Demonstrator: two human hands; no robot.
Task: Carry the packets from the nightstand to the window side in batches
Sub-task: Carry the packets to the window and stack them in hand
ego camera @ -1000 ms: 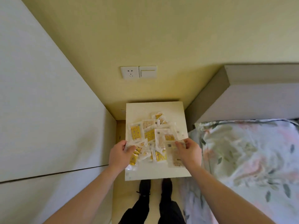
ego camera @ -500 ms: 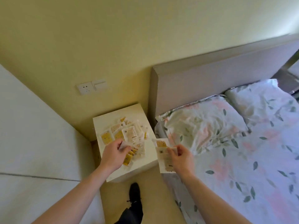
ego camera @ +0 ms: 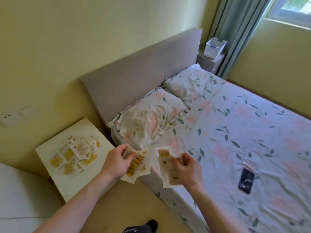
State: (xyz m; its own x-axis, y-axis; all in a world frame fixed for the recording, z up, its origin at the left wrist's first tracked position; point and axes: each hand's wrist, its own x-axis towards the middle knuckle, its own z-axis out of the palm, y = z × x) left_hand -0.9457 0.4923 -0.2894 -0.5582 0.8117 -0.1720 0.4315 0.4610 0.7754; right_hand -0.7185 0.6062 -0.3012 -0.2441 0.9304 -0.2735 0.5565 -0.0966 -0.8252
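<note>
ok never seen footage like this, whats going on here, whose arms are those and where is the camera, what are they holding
There is no machine here: these are a person's two bare arms, filmed by one wide-angle camera worn on the head, looking forward and down. That is why the room looks bent at the edges.

The left hand grips a fan of small packets with yellow contents. The right hand pinches a few more packets, held over the corner of the bed.

Lower left stands a white nightstand with a heap of the same packets on top. On the floral sheet lies a dark phone. Far across the bed, by the curtain and window, a clear plastic bin sits on a second nightstand. The person appears to be carrying a batch that way.
</note>
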